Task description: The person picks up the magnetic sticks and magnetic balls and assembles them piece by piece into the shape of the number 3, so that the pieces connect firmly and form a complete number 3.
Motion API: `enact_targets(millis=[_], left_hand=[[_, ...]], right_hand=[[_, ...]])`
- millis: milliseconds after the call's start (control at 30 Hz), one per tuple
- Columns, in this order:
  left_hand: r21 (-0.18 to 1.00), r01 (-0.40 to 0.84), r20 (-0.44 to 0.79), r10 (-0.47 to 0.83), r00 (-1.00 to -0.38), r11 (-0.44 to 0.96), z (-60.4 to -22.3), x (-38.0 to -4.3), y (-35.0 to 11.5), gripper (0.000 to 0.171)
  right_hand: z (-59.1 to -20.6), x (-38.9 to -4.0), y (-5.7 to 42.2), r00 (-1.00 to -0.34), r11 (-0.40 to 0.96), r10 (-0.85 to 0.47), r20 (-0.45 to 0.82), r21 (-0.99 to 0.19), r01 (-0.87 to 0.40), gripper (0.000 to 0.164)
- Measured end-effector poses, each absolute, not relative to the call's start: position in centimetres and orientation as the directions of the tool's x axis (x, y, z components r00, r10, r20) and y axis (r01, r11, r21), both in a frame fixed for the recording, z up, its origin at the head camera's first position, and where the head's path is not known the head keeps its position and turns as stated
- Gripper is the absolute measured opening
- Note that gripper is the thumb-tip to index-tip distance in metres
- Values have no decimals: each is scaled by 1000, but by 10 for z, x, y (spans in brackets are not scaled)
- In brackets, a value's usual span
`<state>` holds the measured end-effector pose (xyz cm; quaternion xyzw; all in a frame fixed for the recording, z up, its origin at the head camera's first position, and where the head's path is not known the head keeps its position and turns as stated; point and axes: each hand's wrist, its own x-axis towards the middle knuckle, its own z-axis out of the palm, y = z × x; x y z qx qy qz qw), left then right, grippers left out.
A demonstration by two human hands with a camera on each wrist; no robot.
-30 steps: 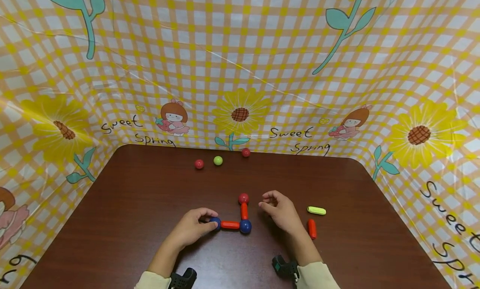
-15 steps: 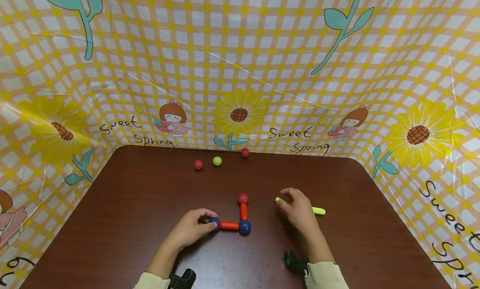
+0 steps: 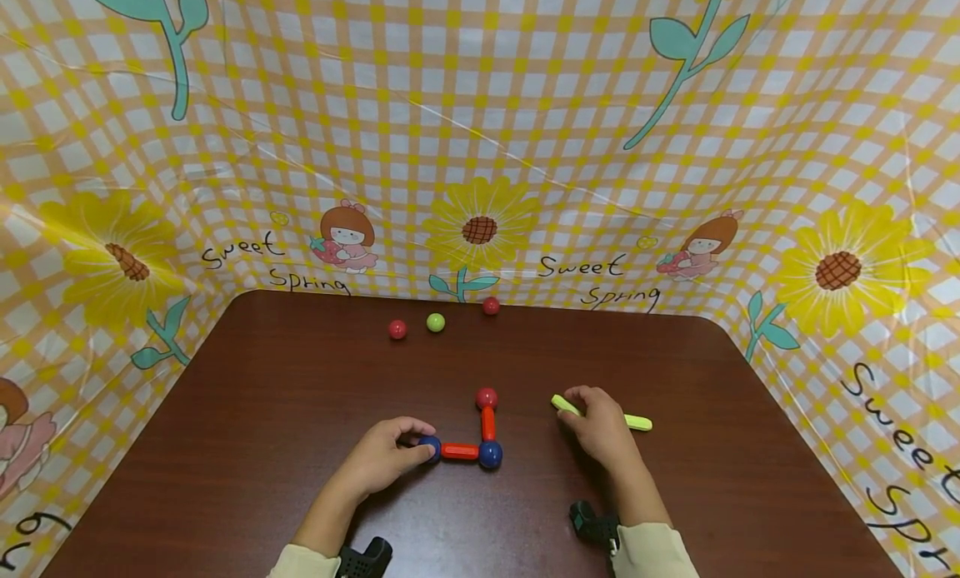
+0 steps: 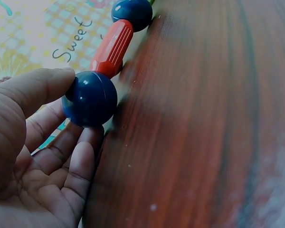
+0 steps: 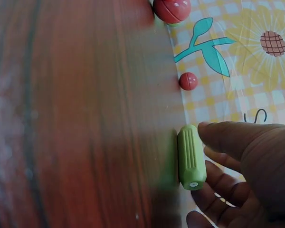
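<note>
Thumb and fingers of my left hand hold a blue ball at the left end of an L-shaped build. From it a red rod runs to a second blue ball at the corner. Another red rod leads away from the corner to a red ball. On the right, my right hand has its thumb and curled fingers around a short ribbed yellow-green rod, which lies low at the table surface. Its left end sticks out past the fingers in the head view.
A second yellow-green rod lies just right of the right hand. Along the back of the brown table sit two red balls, one at left and one at the cloth, with a green ball between. Checked cloth walls the table.
My right hand has moved right from beside the red ball, then settled lower over the yellow-green rod. The loose red rod is now hidden by the right arm. My left hand keeps still.
</note>
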<state>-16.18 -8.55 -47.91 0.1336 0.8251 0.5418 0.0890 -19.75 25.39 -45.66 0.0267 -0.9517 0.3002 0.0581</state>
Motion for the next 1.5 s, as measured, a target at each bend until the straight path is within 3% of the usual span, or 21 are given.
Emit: enact_targets(millis=[667,933,1300,1500], left_hand=[[915,131,4,317,-948,382,-479,-162,-86,27],[918,126,-1,319,-948,376,-479,-163,-86,27],[915,140,14,318,-948,378,-482,-164,-86,24],[916,133,8,313,-950,380,-483,-164,-86,24]], right_hand=[[-461,-200,251,-997,794,31,69,-607,-17,17],[-463,-203,249,-996,738,57,63,-675,-1,19],[-463,-205,239,-996,451,79,-44,-889,75,24],[-464,-206,235,-995,333,51,-87,-938,99,26]])
